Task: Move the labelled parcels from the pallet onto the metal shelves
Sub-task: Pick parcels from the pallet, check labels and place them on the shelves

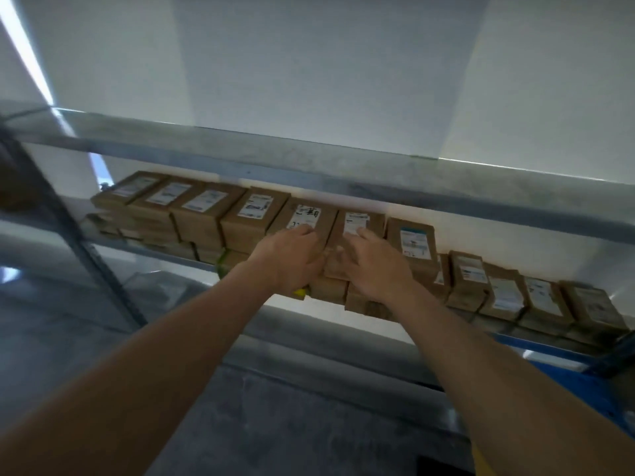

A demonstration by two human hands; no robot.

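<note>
Looking up at a grey metal shelf unit [343,182], with a long row of brown cardboard parcels with white printed labels [202,214] sitting on the middle level, stacked 2 high in places. Reaching in with both bare arms. Left hand [292,259] resting on the top of 1 brown labelled parcel [302,218] near the middle of the row, fingers bent over its near edge and fingertips touching the bottom of the white label. Right hand [374,266] lying on the neighbouring brown labelled parcel [357,225] just to its right, fingers fairly straight and spread flat across the top, tips reaching the label. Looking more like pressing than gripping on the right; on the left, honestly not telling for sure whether it's a real hold or just fingers curled on top, bit blurry there. Those 2 parcels sitting side by side and touching, on top of a lower layer of boxes. More labelled parcels [505,293] trailing off to the right end of the shelf, lying lower. Something yellow [299,293] peeking out under the left wrist. Blue metal frame piece [580,376] showing at lower right, white wall [309,63] filling everything above.
</note>
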